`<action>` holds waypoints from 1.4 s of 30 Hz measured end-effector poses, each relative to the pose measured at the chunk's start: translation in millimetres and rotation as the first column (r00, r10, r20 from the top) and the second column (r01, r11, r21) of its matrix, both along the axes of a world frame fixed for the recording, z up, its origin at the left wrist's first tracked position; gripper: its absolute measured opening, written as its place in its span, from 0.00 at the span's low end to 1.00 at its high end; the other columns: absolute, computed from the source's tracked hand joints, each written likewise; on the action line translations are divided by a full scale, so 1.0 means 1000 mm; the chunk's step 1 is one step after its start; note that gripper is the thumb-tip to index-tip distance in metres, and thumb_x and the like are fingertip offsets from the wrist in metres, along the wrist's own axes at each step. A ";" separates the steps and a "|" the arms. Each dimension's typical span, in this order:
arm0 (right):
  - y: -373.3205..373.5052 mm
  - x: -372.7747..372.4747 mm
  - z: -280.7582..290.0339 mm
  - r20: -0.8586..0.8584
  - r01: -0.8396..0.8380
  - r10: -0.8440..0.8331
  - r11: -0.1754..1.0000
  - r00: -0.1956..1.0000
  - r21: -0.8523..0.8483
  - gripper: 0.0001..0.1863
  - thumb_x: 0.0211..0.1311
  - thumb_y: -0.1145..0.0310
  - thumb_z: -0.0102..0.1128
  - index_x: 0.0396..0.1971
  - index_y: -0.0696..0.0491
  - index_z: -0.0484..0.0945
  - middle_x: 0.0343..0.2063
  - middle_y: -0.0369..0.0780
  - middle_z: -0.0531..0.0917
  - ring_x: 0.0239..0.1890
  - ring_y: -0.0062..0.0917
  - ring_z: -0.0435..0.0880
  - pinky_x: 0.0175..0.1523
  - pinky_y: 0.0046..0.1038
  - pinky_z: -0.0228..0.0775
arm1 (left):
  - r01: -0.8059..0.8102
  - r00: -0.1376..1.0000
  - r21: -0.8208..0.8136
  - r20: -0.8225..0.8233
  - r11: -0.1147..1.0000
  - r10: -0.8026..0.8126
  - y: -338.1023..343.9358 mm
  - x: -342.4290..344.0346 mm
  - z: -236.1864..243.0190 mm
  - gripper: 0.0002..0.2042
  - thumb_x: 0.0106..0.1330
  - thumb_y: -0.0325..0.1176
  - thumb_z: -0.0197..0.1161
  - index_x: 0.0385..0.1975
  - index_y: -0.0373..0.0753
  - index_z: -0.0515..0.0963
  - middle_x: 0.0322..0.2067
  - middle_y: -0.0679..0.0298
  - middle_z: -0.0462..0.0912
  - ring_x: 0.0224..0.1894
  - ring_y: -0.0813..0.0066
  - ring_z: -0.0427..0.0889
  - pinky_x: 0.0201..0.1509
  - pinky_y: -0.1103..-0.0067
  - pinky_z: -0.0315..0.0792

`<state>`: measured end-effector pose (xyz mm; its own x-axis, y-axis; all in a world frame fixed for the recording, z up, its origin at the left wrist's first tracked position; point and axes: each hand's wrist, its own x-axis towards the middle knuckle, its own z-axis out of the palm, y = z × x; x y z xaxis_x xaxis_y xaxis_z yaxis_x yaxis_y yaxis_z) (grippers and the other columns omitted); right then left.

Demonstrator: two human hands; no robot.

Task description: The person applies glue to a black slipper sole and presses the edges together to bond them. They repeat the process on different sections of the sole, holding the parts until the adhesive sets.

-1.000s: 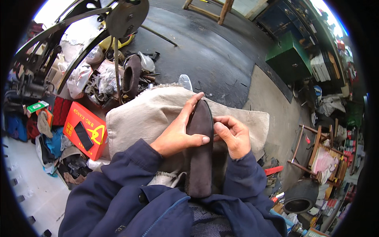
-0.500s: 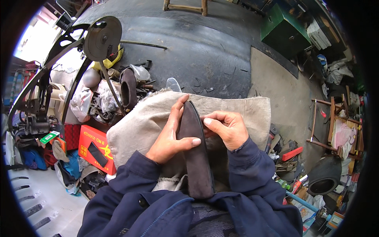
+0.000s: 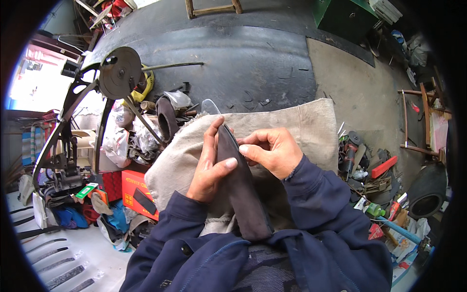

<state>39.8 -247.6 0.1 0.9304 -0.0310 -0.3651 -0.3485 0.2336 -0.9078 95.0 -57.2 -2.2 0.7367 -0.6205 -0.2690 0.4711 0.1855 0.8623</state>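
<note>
A dark brown suede shoe (image 3: 244,197) stands on end in front of me, its narrow tip pointing away and its other end against my jacket. My left hand (image 3: 209,168) grips it from the left, thumb across its face and fingers along the far tip. On the right, my right hand (image 3: 273,152) pinches with thumb and forefinger at the dark edge near the tip. Whatever may be between those fingertips is too small or hidden to make out. A beige cloth (image 3: 306,129) lies spread beneath both hands.
At left stands a black metal hand-cranked machine with a round wheel (image 3: 120,73). Beside it, another dark shoe (image 3: 167,118) rests among scraps and bags. A phone (image 3: 145,201) lies on a red box (image 3: 132,182). Tools and a red bar (image 3: 384,167) are heaped at right.
The view has shifted, and surrounding things sit differently in it. The shoe leans a little more to the left at its tip. Both hands keep their hold along its edges.
</note>
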 end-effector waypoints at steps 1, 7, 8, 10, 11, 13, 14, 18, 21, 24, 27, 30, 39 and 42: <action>0.001 0.001 0.000 -0.015 -0.004 0.004 1.000 1.000 -0.013 0.11 0.65 0.70 0.70 0.42 0.63 0.87 0.30 0.38 0.89 0.34 0.16 0.86 0.42 0.22 0.78 | -0.035 0.999 -0.007 -0.032 0.999 0.035 0.000 0.000 -0.001 0.50 0.55 0.39 0.74 0.77 0.47 0.50 0.65 0.55 0.65 0.68 0.61 0.69 0.73 0.67 0.64; 0.011 -0.013 0.005 0.156 -0.155 0.156 0.988 0.975 -0.020 0.13 0.66 0.72 0.71 0.48 0.60 0.83 0.45 0.36 0.86 0.42 0.15 0.83 0.51 0.22 0.76 | -0.209 0.969 -0.203 -0.173 0.957 0.175 0.007 -0.010 0.005 0.32 0.62 0.32 0.67 0.65 0.48 0.59 0.62 0.55 0.66 0.66 0.53 0.72 0.69 0.58 0.72; 0.012 -0.015 0.006 0.194 -0.173 0.197 0.976 0.961 -0.130 0.16 0.65 0.70 0.71 0.51 0.58 0.82 0.43 0.35 0.85 0.42 0.17 0.83 0.53 0.24 0.76 | -0.232 0.966 -0.265 -0.179 0.936 0.189 0.009 -0.010 0.007 0.32 0.61 0.32 0.66 0.65 0.49 0.59 0.62 0.55 0.66 0.67 0.52 0.71 0.69 0.56 0.71; 0.017 -0.020 0.006 0.133 -0.105 0.117 0.990 0.984 -0.095 0.21 0.62 0.67 0.74 0.51 0.59 0.82 0.46 0.40 0.85 0.45 0.24 0.85 0.54 0.27 0.77 | -0.326 0.938 -0.299 -0.220 0.897 0.267 0.012 -0.010 0.011 0.37 0.53 0.34 0.65 0.66 0.47 0.60 0.65 0.47 0.68 0.71 0.39 0.67 0.74 0.48 0.65; 0.019 -0.022 0.005 0.103 -0.072 0.080 0.994 0.991 -0.084 0.23 0.60 0.65 0.76 0.52 0.59 0.82 0.47 0.43 0.84 0.47 0.28 0.86 0.55 0.29 0.78 | -0.325 0.939 -0.337 -0.225 0.883 0.259 0.013 -0.010 0.012 0.37 0.52 0.35 0.65 0.67 0.47 0.61 0.66 0.46 0.68 0.72 0.39 0.65 0.75 0.48 0.64; 0.020 -0.023 0.002 0.147 -0.082 0.099 0.990 0.984 -0.117 0.25 0.62 0.65 0.74 0.56 0.59 0.79 0.47 0.42 0.86 0.48 0.25 0.86 0.56 0.28 0.77 | -0.314 0.943 -0.434 -0.245 0.845 0.225 0.014 -0.009 0.014 0.38 0.51 0.35 0.65 0.67 0.46 0.62 0.69 0.45 0.66 0.74 0.37 0.63 0.76 0.47 0.62; 0.020 -0.023 0.000 0.132 -0.119 0.132 0.988 0.982 -0.102 0.24 0.64 0.67 0.73 0.57 0.60 0.78 0.47 0.40 0.86 0.49 0.23 0.85 0.57 0.27 0.77 | -0.300 0.948 -0.447 -0.238 0.842 0.211 0.014 -0.008 0.015 0.40 0.50 0.34 0.65 0.69 0.45 0.62 0.71 0.43 0.65 0.75 0.36 0.60 0.78 0.47 0.59; 0.017 -0.027 -0.005 0.031 -0.193 0.191 0.980 0.981 0.053 0.21 0.68 0.70 0.70 0.57 0.62 0.77 0.48 0.41 0.86 0.49 0.21 0.85 0.58 0.26 0.77 | -0.256 0.961 -0.427 -0.210 0.867 0.180 0.013 -0.008 0.017 0.44 0.50 0.34 0.65 0.72 0.43 0.58 0.71 0.44 0.65 0.76 0.36 0.60 0.79 0.48 0.57; 0.017 -0.027 -0.007 0.029 -0.191 0.190 0.981 0.981 0.028 0.22 0.68 0.70 0.70 0.57 0.62 0.77 0.47 0.41 0.86 0.49 0.21 0.85 0.57 0.26 0.78 | -0.238 0.965 -0.378 -0.199 0.895 0.172 0.014 -0.008 0.018 0.46 0.50 0.34 0.66 0.74 0.43 0.55 0.70 0.44 0.65 0.75 0.37 0.61 0.79 0.50 0.59; 0.021 -0.026 -0.005 0.164 -0.112 0.133 0.985 0.978 -0.131 0.20 0.67 0.71 0.70 0.56 0.60 0.78 0.46 0.39 0.86 0.47 0.20 0.85 0.54 0.24 0.78 | -0.214 0.971 -0.314 -0.172 0.925 0.166 0.016 -0.010 0.017 0.46 0.51 0.34 0.67 0.75 0.43 0.54 0.68 0.45 0.66 0.73 0.39 0.65 0.77 0.51 0.63; 0.022 -0.028 0.000 0.257 -0.002 0.073 0.964 0.964 -0.266 0.16 0.65 0.73 0.70 0.52 0.59 0.82 0.44 0.39 0.86 0.45 0.18 0.85 0.50 0.22 0.78 | -0.159 0.986 -0.256 -0.095 0.953 0.138 0.018 -0.012 0.014 0.46 0.55 0.37 0.68 0.76 0.43 0.52 0.67 0.48 0.66 0.71 0.45 0.68 0.75 0.55 0.66; 0.022 -0.025 0.005 0.299 0.037 0.017 0.984 0.954 -0.176 0.14 0.62 0.71 0.73 0.46 0.59 0.85 0.43 0.40 0.87 0.42 0.20 0.87 0.46 0.23 0.78 | -0.090 0.996 -0.207 0.004 0.974 0.093 0.018 -0.014 0.009 0.47 0.60 0.43 0.73 0.76 0.41 0.52 0.64 0.53 0.67 0.67 0.55 0.72 0.72 0.62 0.69; 0.017 -0.015 0.018 0.190 -0.058 0.100 0.975 0.977 -0.216 0.08 0.64 0.71 0.72 0.37 0.60 0.85 0.29 0.32 0.86 0.32 0.11 0.81 0.38 0.18 0.73 | -0.042 0.993 -0.079 0.107 0.996 0.051 0.018 -0.010 0.000 0.43 0.60 0.43 0.76 0.72 0.40 0.58 0.55 0.61 0.70 0.59 0.67 0.75 0.67 0.70 0.69; 0.016 -0.009 0.019 0.169 -0.048 0.091 0.968 0.981 -0.245 0.11 0.61 0.67 0.72 0.32 0.61 0.86 0.24 0.41 0.87 0.29 0.20 0.85 0.36 0.24 0.75 | -0.047 0.993 -0.014 0.111 0.999 0.048 0.018 -0.009 0.000 0.42 0.59 0.42 0.76 0.70 0.41 0.59 0.55 0.60 0.72 0.58 0.66 0.75 0.67 0.72 0.68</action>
<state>31.0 -231.4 19.3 0.9825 -0.0302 -0.1838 -0.1844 -0.0166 -0.9827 85.7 -38.8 -2.6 0.7902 -0.5867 -0.1769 0.3628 0.2153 0.9067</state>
